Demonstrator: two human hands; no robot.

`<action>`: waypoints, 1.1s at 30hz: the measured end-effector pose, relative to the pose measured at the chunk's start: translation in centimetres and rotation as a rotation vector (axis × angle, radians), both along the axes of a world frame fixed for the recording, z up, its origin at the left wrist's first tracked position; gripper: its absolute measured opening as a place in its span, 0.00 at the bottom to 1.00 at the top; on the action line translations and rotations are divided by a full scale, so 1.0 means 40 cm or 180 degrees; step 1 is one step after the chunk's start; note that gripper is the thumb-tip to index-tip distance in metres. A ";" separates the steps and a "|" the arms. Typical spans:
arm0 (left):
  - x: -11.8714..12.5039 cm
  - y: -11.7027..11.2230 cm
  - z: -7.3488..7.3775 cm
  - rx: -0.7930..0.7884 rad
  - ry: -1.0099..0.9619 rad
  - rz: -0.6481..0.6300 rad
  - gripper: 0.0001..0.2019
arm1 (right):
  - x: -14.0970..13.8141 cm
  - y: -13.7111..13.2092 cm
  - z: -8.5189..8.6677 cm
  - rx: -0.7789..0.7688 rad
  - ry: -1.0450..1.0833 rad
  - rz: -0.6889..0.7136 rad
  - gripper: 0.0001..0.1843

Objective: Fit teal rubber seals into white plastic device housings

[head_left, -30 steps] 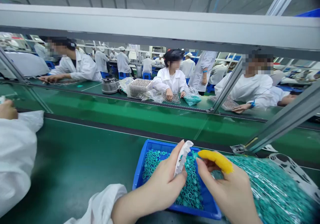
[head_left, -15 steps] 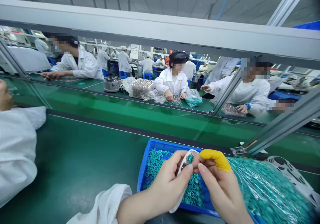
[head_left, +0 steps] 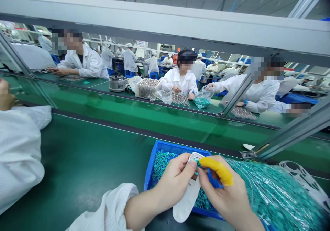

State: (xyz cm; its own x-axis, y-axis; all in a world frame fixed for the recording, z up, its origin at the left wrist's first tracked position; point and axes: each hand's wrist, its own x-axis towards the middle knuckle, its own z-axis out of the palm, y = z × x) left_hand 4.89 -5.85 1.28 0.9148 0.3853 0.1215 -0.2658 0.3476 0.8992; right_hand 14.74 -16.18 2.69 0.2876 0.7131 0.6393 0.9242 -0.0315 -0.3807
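My left hand (head_left: 172, 181) is closed around a long white plastic shell (head_left: 184, 203) with rounded ends, its thumb pressed near the upper end. A small teal part (head_left: 198, 163) shows at that end. Bent over it, my right hand (head_left: 224, 186) has a yellow cover on the index finger, and its thumb and fingertips pinch at the teal part. The fingertips partly hide how the part sits in the shell. Below both hands is a blue bin (head_left: 147, 176) holding many small teal rings (head_left: 161, 167).
A clear bag of teal pieces (head_left: 278, 189) lies right of the bin, beside a white cut-out strip (head_left: 304, 179). A co-worker's white sleeve (head_left: 20, 162) reaches in at left. A metal post (head_left: 291, 134) rises at right. Across the green line (head_left: 129, 116), several people work at trays (head_left: 180, 98).
The white shell has turned so its broad face shows more. My right fingertips have moved over the teal part at its upper end. The view has shifted slightly.
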 end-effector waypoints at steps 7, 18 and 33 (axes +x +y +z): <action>0.001 -0.001 -0.018 0.0305 0.0254 0.0160 0.10 | 0.009 -0.004 -0.005 0.0235 -0.0432 -0.0227 0.10; -0.008 0.006 0.002 0.0525 0.0218 0.0098 0.08 | 0.032 -0.012 0.013 0.0087 -0.0709 0.0182 0.11; -0.008 0.025 0.007 0.0363 0.0137 0.0320 0.15 | 0.000 0.013 0.003 0.0396 -0.0582 -0.0385 0.19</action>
State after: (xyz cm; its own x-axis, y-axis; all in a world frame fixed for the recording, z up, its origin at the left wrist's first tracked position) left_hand 4.56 -4.86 1.56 0.8776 0.4612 0.1311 -0.2544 0.2162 0.9426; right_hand 14.75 -15.67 2.80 0.2377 0.5931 0.7692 0.9704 -0.1095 -0.2155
